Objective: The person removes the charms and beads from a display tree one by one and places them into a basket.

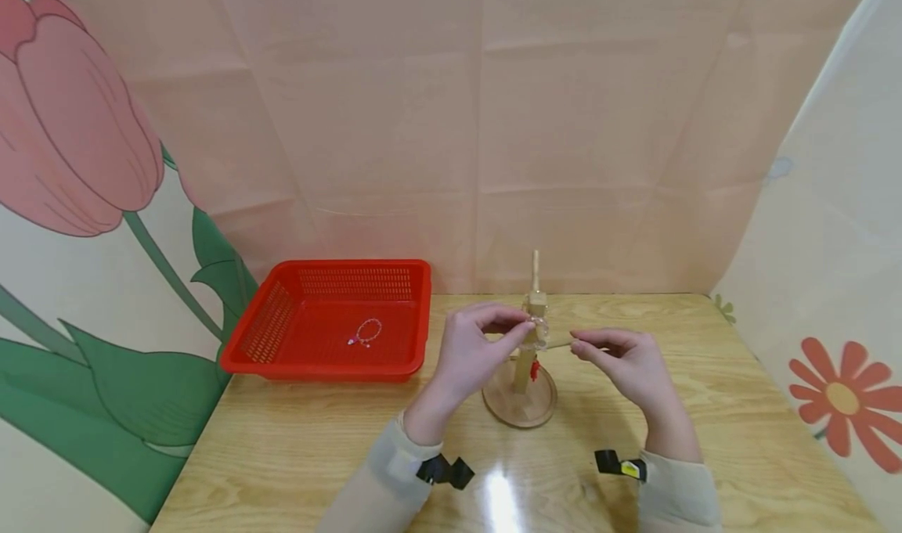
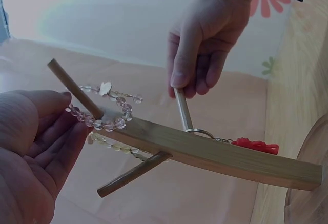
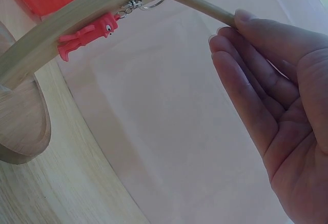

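Note:
A wooden stand with a post (image 2: 225,157) and a round base (image 1: 519,414) has several pegs. My left hand (image 1: 474,349) pinches the edge of a pink beaded bracelet (image 2: 108,125), which loops around the upper peg (image 2: 77,88). With thumb and fingertips my right hand (image 1: 627,361) pinches the end of a side peg (image 3: 200,6). On that peg, near the post, hangs the metal ring of a red figure keychain (image 3: 92,33). A pale yellow beaded bracelet (image 2: 118,147) shows behind the post, near another peg (image 2: 130,175); how it hangs is partly hidden.
Left of the stand is a red plastic basket (image 1: 324,376) with another beaded bracelet (image 1: 368,331) lying inside. The wooden table (image 1: 282,455) ends at a pinkish backdrop (image 1: 479,142) behind, with flower-printed panels at both sides.

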{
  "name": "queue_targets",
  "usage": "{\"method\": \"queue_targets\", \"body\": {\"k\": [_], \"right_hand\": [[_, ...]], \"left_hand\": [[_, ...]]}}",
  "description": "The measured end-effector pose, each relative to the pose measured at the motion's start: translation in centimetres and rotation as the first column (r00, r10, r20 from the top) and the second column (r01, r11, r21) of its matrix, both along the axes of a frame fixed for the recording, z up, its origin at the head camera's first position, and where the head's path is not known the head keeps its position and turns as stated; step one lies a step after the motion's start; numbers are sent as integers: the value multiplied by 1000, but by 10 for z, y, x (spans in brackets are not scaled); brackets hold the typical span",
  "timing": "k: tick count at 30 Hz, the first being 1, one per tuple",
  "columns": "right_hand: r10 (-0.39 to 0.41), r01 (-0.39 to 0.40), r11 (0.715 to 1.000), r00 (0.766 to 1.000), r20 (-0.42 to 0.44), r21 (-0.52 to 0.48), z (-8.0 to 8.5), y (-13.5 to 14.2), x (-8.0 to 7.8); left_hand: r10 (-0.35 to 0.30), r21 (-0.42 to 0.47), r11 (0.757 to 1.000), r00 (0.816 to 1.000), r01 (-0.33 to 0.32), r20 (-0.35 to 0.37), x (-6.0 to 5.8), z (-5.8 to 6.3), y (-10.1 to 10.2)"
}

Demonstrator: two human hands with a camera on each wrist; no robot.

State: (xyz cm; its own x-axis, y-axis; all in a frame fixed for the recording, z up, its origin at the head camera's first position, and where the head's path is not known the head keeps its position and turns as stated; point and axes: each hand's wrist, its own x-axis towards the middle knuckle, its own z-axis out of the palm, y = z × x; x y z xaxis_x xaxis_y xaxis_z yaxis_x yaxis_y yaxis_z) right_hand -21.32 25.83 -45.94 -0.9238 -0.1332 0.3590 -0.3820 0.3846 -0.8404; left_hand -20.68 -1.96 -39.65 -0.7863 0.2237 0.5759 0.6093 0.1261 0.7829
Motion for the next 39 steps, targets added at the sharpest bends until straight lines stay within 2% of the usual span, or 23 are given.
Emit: {"method": "queue_targets", "body": {"k": [20, 31, 39], "right_hand": [[-16, 16, 1000, 1000, 16, 9, 2, 0, 3], [-1, 1, 1000, 1000, -32, 3, 1, 0, 1], [6, -6, 1000, 1000, -25, 2, 2, 0, 2]], "left_hand": [[-20, 14, 1000, 1000, 20, -13, 9, 9, -2], [-38, 19, 999, 996, 39, -79, 12, 13, -3], [-45, 11, 999, 995, 46, -85, 16, 18, -5]]}}
